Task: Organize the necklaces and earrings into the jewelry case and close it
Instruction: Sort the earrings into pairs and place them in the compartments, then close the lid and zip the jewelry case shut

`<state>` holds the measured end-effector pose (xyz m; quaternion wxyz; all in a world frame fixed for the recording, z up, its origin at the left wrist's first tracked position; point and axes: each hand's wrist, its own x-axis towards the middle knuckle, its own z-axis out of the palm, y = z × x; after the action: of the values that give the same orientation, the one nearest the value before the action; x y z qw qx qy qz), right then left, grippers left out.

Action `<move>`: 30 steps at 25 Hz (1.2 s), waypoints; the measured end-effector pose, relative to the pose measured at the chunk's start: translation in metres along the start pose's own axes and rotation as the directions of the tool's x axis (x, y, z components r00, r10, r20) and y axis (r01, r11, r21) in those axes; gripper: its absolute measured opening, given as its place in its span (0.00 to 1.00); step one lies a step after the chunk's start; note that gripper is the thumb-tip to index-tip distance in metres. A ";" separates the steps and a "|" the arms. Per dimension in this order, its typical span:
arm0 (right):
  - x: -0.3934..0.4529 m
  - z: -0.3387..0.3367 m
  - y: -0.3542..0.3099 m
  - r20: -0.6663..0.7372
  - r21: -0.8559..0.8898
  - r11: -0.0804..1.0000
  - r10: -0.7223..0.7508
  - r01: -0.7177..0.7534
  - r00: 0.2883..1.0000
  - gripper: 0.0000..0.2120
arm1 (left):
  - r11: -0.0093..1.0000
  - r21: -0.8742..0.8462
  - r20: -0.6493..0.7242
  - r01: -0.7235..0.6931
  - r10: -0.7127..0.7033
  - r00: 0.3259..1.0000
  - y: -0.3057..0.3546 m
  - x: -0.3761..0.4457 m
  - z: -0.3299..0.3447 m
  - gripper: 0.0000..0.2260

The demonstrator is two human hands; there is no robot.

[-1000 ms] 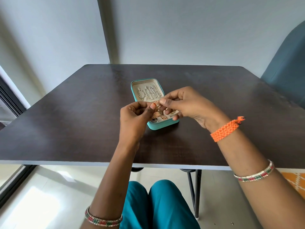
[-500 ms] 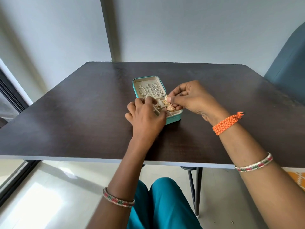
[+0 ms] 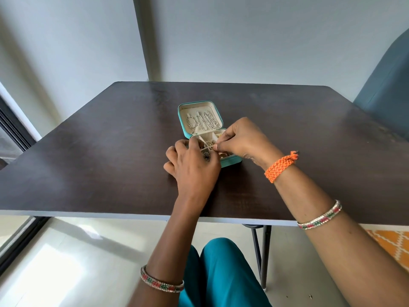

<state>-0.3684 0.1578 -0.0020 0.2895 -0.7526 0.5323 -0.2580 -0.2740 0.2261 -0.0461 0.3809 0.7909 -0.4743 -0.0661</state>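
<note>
A small teal jewelry case [image 3: 182,122] lies open in the middle of the dark table [image 3: 106,156]. Its lid lies flat behind the base, and several silver necklaces [image 3: 203,122] hang inside it. My right hand [image 3: 241,138] pinches a small gold earring [image 3: 211,144] over the base's cream compartments. My left hand [image 3: 194,168] covers the near-left part of the base, with fingers curled at its side and the thumb over a compartment. A dark earring [image 3: 206,156] shows by that thumb, and a gold one [image 3: 222,154] lies in the front compartment.
A blue-grey chair [image 3: 387,91] stands at the table's far right corner. The table's front edge runs just above my lap, and a metal leg [image 3: 263,251] stands below it on the right. Grey walls rise behind, with a window frame at the left.
Both hands came down from above the case to its base. My left hand let go of the earring and settled on the case; my right hand lowered the earring into the compartments.
</note>
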 end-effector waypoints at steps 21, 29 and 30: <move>0.073 -0.005 0.024 0.089 0.267 0.956 0.101 -0.121 0.991 0.14 | 0.766 -0.540 0.256 0.349 -0.245 0.935 -0.017 0.094 -0.011 0.06; 0.064 -0.025 0.027 0.081 0.218 0.968 0.110 -0.125 0.991 0.13 | 0.668 -0.718 0.218 0.197 -0.053 0.975 -0.004 0.094 0.004 0.12; 0.060 -0.029 0.029 0.077 0.269 0.955 0.106 -0.123 0.991 0.16 | 0.623 -0.756 0.242 0.200 -0.018 0.970 0.000 0.090 0.003 0.12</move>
<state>-0.3893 0.0881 0.0023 0.4212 -0.6811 0.5250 -0.2882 -0.2261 0.1523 -0.0253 0.6265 0.5658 -0.3879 -0.3700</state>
